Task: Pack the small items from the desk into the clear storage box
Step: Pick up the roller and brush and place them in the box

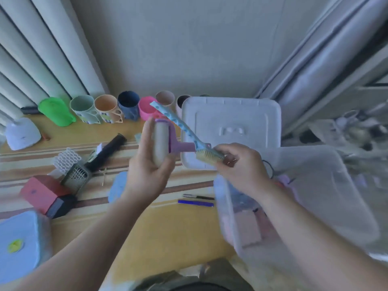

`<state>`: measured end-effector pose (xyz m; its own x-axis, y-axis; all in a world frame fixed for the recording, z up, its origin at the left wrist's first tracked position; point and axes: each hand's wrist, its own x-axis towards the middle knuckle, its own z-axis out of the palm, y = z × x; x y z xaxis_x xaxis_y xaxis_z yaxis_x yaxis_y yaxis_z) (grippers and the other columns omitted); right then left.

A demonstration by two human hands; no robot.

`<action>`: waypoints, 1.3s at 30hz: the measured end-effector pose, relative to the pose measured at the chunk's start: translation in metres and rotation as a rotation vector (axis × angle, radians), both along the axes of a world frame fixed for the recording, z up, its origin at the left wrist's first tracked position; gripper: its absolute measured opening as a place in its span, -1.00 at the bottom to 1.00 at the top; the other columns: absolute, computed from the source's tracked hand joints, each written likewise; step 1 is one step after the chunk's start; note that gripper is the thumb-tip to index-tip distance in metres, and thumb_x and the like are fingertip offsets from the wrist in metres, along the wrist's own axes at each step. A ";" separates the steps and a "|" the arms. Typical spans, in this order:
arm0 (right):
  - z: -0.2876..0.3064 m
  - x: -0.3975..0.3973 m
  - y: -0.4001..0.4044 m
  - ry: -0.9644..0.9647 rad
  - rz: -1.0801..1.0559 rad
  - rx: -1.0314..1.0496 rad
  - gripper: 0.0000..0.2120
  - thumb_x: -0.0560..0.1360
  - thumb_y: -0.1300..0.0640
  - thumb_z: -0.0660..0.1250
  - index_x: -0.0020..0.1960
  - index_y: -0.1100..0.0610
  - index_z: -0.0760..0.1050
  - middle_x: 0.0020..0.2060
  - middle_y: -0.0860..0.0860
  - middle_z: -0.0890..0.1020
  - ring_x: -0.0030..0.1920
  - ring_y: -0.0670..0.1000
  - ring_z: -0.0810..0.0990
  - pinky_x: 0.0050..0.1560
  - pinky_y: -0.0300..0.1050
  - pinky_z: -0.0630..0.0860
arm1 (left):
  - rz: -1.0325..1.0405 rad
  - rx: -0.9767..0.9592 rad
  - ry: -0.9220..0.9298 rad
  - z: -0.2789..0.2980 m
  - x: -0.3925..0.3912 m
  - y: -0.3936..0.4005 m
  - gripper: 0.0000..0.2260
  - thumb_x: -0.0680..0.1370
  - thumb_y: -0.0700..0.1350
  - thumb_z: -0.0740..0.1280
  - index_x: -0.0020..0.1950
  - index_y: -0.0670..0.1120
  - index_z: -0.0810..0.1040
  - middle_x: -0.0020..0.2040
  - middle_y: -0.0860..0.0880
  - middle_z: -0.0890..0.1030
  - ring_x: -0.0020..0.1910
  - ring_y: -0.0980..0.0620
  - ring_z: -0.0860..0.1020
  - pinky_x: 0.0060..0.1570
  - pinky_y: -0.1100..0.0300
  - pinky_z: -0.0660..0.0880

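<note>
Here, along the far left of the desk (147, 227), a green jug (55, 111) heads a row of cups (106, 109) set against the wall, with a pink box (43, 192) and a grater (76, 177) nearer the front. The left hand (147, 164) is raised above the desk, palm turned inward, its fingers and thumb curled round the roller of a lint roller (161, 143) whose purple handle points right. The left forearm slopes up from the lower left corner. Two pens (196, 200) lie on the desk between the forearms. The right hand (241, 164), knuckles up, pinches the bristle end of a light blue brush (182, 127), whose handle slants up and left, crossing the roller's handle. Behind lies the white lid (231, 122). The clear storage box (315, 196) sits at the right under the right forearm, with some blurred items already inside.
</note>
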<state>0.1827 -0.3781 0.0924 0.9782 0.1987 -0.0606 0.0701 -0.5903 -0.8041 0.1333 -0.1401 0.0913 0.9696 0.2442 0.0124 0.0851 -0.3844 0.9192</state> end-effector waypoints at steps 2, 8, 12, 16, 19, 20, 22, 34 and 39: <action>0.005 -0.006 -0.057 -0.008 -0.048 -0.024 -0.67 0.46 0.21 0.57 0.00 -0.23 0.69 -0.14 -0.16 0.70 -0.21 -0.10 0.66 -0.18 -0.26 0.50 | -0.113 0.009 -0.008 0.005 0.003 -0.045 -0.20 0.56 -0.09 0.40 0.56 0.46 0.01 0.08 0.46 0.52 -0.14 0.12 0.61 -0.13 -0.10 0.62; -0.014 -0.037 -0.231 0.060 -0.201 -0.166 -0.57 0.45 0.23 0.56 -0.04 -0.36 0.66 -0.15 -0.25 0.72 -0.19 -0.12 0.69 -0.11 -0.10 0.61 | -0.341 0.051 0.006 -0.003 0.001 -0.163 -0.22 0.58 -0.07 0.41 0.58 0.41 0.02 0.38 0.33 0.46 0.29 0.09 0.53 0.24 0.03 0.52; -0.052 -0.044 -0.321 0.283 -0.172 -0.357 -0.70 0.39 0.19 0.59 -0.15 -0.23 0.66 -0.25 -0.16 0.73 -0.20 -0.05 0.71 -0.14 -0.14 0.57 | -0.456 0.164 0.041 -0.019 -0.001 -0.218 -0.23 0.56 -0.07 0.38 0.57 0.42 0.02 0.21 0.14 0.59 0.05 0.06 0.57 0.02 0.11 0.48; -0.098 -0.032 -0.359 0.413 -0.019 -0.644 -0.75 0.35 0.08 0.62 -0.26 -0.16 0.56 -0.26 -0.17 0.66 -0.12 -0.12 0.65 -0.28 -0.33 0.42 | -0.555 0.285 0.121 -0.040 -0.005 -0.253 -0.21 0.53 0.01 0.37 0.57 0.44 -0.03 0.23 0.05 0.59 0.15 -0.04 0.56 0.12 0.03 0.50; -0.120 -0.017 -0.359 0.447 0.067 -0.737 -0.75 0.39 0.18 0.49 -0.27 -0.13 0.51 -0.20 -0.14 0.62 -0.07 -0.04 0.65 -0.17 -0.21 0.45 | -0.598 0.357 0.179 -0.053 -0.003 -0.275 -0.25 0.57 0.09 0.33 0.55 0.47 -0.10 0.22 0.05 0.56 0.19 -0.05 0.52 0.13 0.06 0.46; -0.125 -0.014 -0.356 0.447 0.092 -0.753 -0.76 0.41 0.21 0.45 -0.25 -0.12 0.52 -0.17 -0.11 0.61 -0.06 0.00 0.65 -0.15 -0.19 0.48 | -0.621 0.382 0.209 -0.058 -0.002 -0.282 -0.26 0.58 0.11 0.31 0.53 0.49 -0.14 0.22 0.06 0.54 0.19 -0.06 0.51 0.11 0.06 0.46; -0.132 -0.008 -0.350 0.448 0.127 -0.772 -0.76 0.44 0.26 0.37 -0.15 -0.10 0.53 -0.12 -0.07 0.61 -0.04 0.06 0.64 -0.11 -0.14 0.52 | -0.669 0.453 0.246 -0.066 -0.001 -0.295 -0.26 0.60 0.13 0.28 0.54 0.46 -0.19 0.30 0.02 0.52 0.22 -0.10 0.51 0.10 0.03 0.48; -0.148 0.003 -0.342 0.926 0.589 -0.730 -0.40 0.57 0.24 0.35 0.58 -0.03 0.39 0.37 -0.01 0.61 0.27 0.08 0.64 0.24 -0.09 0.60 | -0.686 0.597 0.368 -0.089 0.017 -0.335 -0.11 0.47 -0.07 0.33 0.62 0.27 -0.16 0.19 -0.10 0.57 0.10 -0.16 0.55 0.02 -0.06 0.56; -0.130 0.000 -0.347 0.721 0.239 -0.395 -0.42 0.50 0.24 0.32 0.48 -0.10 0.47 0.30 -0.06 0.60 0.22 0.03 0.63 0.02 -0.14 0.58 | -0.683 0.588 0.330 -0.089 0.020 -0.342 -0.09 0.46 -0.05 0.37 0.62 0.27 -0.16 0.09 -0.12 0.59 -0.01 -0.17 0.58 -0.07 -0.03 0.56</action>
